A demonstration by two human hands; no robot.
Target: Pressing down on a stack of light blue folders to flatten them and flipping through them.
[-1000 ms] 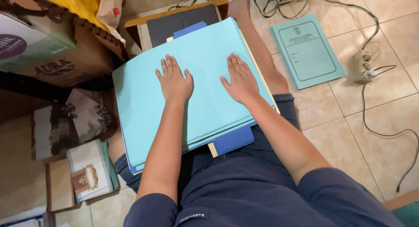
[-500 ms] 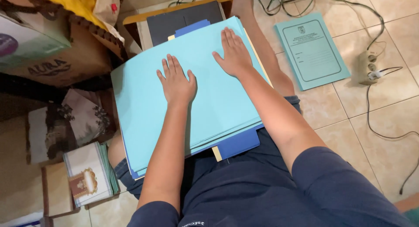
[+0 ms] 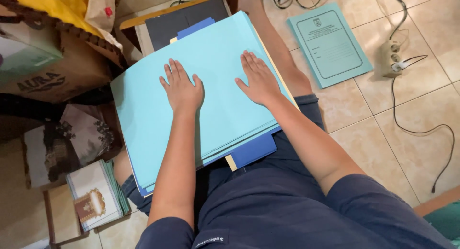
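A thick stack of light blue paper folders (image 3: 143, 110) rests across my lap, with darker blue folders (image 3: 251, 150) showing beneath its lower edge. My left hand (image 3: 182, 88) lies flat, fingers spread, on the middle of the top folder. My right hand (image 3: 258, 79) lies flat on the same folder near its right edge. Neither hand grips anything.
A single teal printed folder (image 3: 330, 45) lies on the tiled floor at the right, beside a power strip (image 3: 390, 57) with trailing cables. A cardboard box (image 3: 52, 76) and small stacked booklets (image 3: 93, 198) crowd the left. A dark board (image 3: 184, 16) sits past the stack.
My right hand slid up toward the folder's far right corner, then came back down to the right-middle. My left hand stayed about where it was.
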